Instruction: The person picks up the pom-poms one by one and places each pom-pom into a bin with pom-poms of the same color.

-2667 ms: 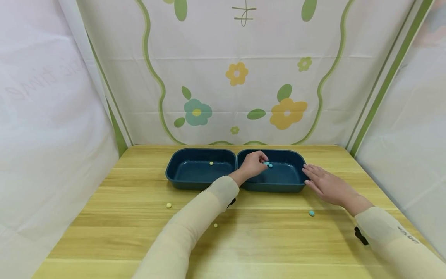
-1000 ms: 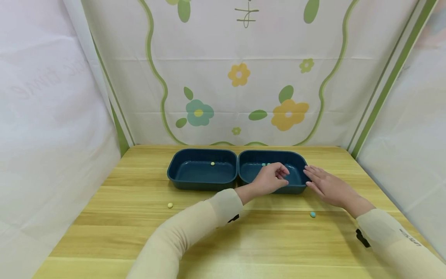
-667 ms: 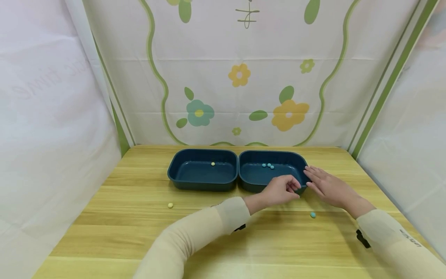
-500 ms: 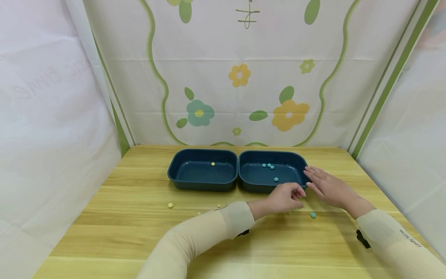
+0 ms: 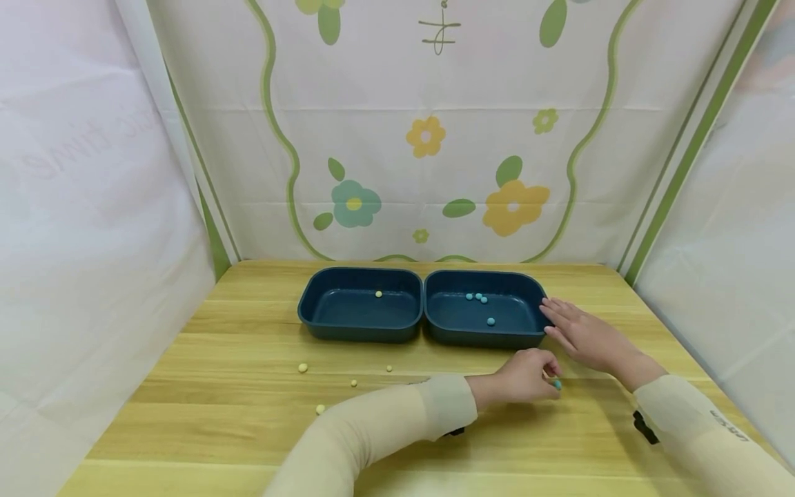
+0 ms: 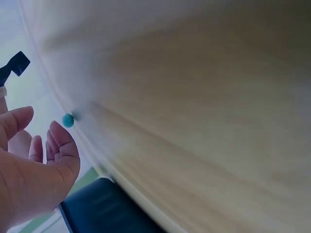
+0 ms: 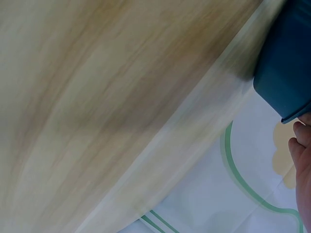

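Note:
My left hand (image 5: 528,376) has reached a small turquoise ball (image 5: 557,384) on the table, in front of the right bin. In the left wrist view, thumb and fingers stand apart and the ball (image 6: 68,120) sits just past the fingertips. My right hand (image 5: 590,338) lies with straight fingers against the right end of the dark blue right bin (image 5: 484,339); the right wrist view has its fingertips at the bin's rim (image 7: 290,119). Inside this bin lie several turquoise balls (image 5: 478,297), one of them (image 5: 491,322) nearer the front wall.
To the left, a matching blue bin (image 5: 360,333) adjoins the right one and has one yellow ball (image 5: 378,295) inside. Several yellow balls (image 5: 302,368) are scattered on the wooden table (image 5: 205,386) at front left. A flowered cloth (image 5: 385,138) hangs behind the table, with white cloths at both sides.
My left hand has moved from over the right bin rightward and nearer to the turquoise ball on the table. A turquoise ball near the bin's front has come into view. The right hand stays put.

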The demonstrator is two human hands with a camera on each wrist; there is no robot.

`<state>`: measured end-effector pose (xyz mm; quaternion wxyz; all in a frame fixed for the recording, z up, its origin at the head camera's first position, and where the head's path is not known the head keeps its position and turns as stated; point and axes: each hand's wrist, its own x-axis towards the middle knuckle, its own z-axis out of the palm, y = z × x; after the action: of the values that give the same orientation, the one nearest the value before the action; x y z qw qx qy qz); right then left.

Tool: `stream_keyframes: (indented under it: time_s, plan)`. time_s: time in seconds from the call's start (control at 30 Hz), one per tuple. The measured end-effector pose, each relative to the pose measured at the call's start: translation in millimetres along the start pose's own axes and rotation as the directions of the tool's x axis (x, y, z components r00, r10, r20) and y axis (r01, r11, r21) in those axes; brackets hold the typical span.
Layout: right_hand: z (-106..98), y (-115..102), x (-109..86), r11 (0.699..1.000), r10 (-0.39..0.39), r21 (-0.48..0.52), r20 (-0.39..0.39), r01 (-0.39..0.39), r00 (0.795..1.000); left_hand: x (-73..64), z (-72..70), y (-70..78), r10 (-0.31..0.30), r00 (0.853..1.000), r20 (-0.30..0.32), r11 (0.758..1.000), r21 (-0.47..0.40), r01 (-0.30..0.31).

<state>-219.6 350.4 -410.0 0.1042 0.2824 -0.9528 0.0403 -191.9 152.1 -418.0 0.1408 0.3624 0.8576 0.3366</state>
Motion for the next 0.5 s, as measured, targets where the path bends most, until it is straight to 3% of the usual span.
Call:
stream_keyframes:
  time_s: [0.33,0.5]
  plan:
    - [-0.4,-1.8,-0.6,1.0,-0.02,-0.009,-0.021,0.02,1.0,7.8,0.5,11.1,-0.05,0.999,0.022,0.997,0.062,0.048]
    - [0.0,-1.1,-0.7,1.0,-0.007,0.002,-0.004,0.007,1.0,11.5,1.4,13.3,-0.031,0.998,0.051,0.995,0.092,0.027]
